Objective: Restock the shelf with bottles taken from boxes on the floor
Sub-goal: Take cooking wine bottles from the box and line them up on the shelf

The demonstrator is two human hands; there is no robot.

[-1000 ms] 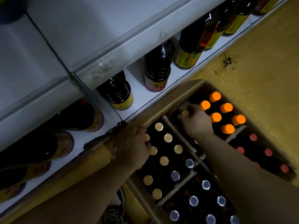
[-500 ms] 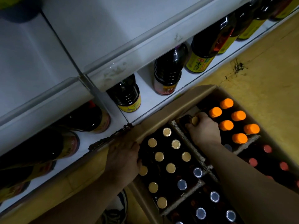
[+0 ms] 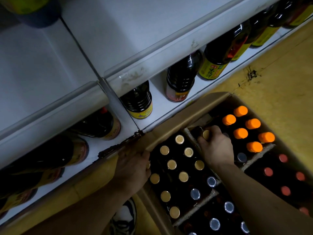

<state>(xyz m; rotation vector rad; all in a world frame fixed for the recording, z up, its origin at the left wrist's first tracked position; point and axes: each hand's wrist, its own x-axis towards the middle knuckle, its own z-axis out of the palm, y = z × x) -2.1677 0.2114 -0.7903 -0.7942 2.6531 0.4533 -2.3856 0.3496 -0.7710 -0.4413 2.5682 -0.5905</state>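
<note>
In box [image 3: 169, 126]: six orange-capped bottles [image 3: 240, 133]; right hand [image 3: 216, 148] grips gold-capped bottle [image 3: 206, 134].

Matt cardboard box [image 3: 171, 122], glossy dark bottles [image 3: 182, 77], smooth white shelf [image 3: 162, 104].

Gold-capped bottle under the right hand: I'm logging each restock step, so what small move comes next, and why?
Probably lift it straight up: the right hand grips the gold-capped bottle by its top, its body sits low between cardboard dividers in the box, and the left hand rests at the box wall.
</note>
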